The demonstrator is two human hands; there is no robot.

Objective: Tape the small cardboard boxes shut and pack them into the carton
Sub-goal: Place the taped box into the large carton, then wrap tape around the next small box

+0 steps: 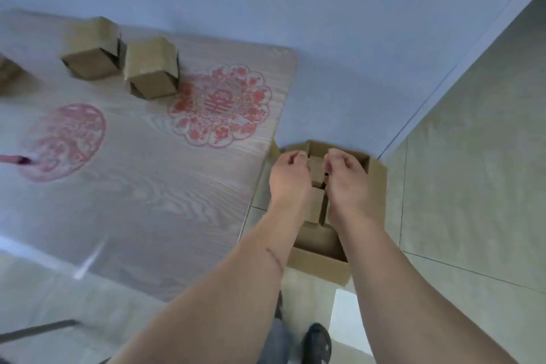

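Both hands reached down into the open carton (pixel 376 183), which sat on the tiled floor (pixel 472 186) just beside the corner of the table (pixel 147 186). The left hand (pixel 288 179) and the right hand (pixel 348 183) hung side by side over the far half of the carton, fingers curled downward and hidden beyond the knuckles, so it could not be told whether either one pinched a box or only steadied it. Between the two hands showed a small box (pixel 316 168) already low inside the carton, with a second small box (pixel 315 204) just nearer, the two apparently touching in a row. The near end of the carton looked unfilled, its cardboard bottom bare. On the table, well apart from the carton, two more small boxes waited: one (pixel 91 50) toward the back edge and another (pixel 152 68) just beside it; whether they were taped could not be made out through the blur. The step in hand seemed to be seating a box in its row. To do it well, the person would probably want to push the box flat to the bottom and snug against its neighbour and the carton wall, keeping it square so no wedge-shaped gap was lost, then lift both hands straight up so the fingers did not drag a seated box out of line.
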